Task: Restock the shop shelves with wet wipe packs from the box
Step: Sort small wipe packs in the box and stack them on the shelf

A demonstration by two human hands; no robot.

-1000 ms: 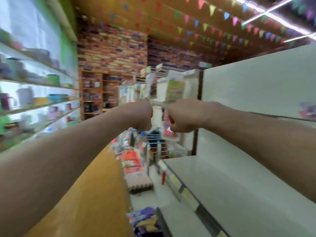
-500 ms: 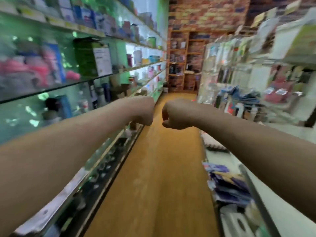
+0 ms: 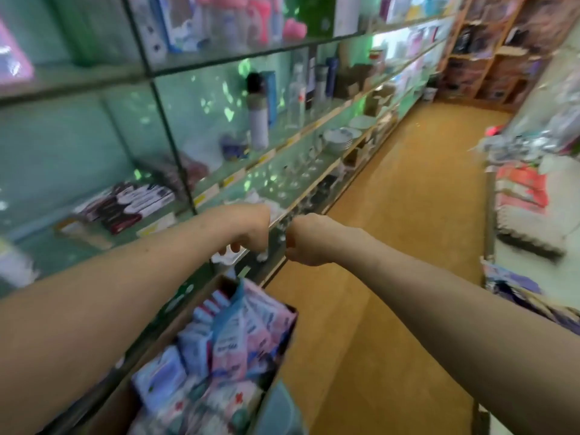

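**Fists over the box, no pack taken yet**

Both arms reach forward with the hands side by side and just apart. The left hand (image 3: 251, 230) and right hand (image 3: 306, 243) each have the grip curled tight into a fist, and nothing shows inside either one. The box (image 3: 221, 282) stands on the floor below the left forearm, hard against the foot of the shelving. It is crammed with wet wipe packs (image 3: 238, 334) in pink, blue and white, some on edge and some tilted.

No pack appears to have been picked yet, so the step in hand is the first reach. To do it well, I would open 1 grip wide, drop it straight down to an upright pack near the top, and close across the pack's flat faces, since soft film wrappers probably slip or crumple if pinched at a corner. The other hand can steady the box.

The glass shelves (image 3: 282, 171) on the left look fragile and already hold bottles (image 3: 260, 120), stacked plates (image 3: 342, 136) and dark cartons (image 3: 125, 202), so packs should be set down, not tossed. Much of this is motion-blurred. An orange-brown floor (image 3: 392, 246) runs down the aisle to wooden shelving (image 3: 502, 58) at the far end, with a low display of red and pink goods (image 3: 521, 189) on the right.
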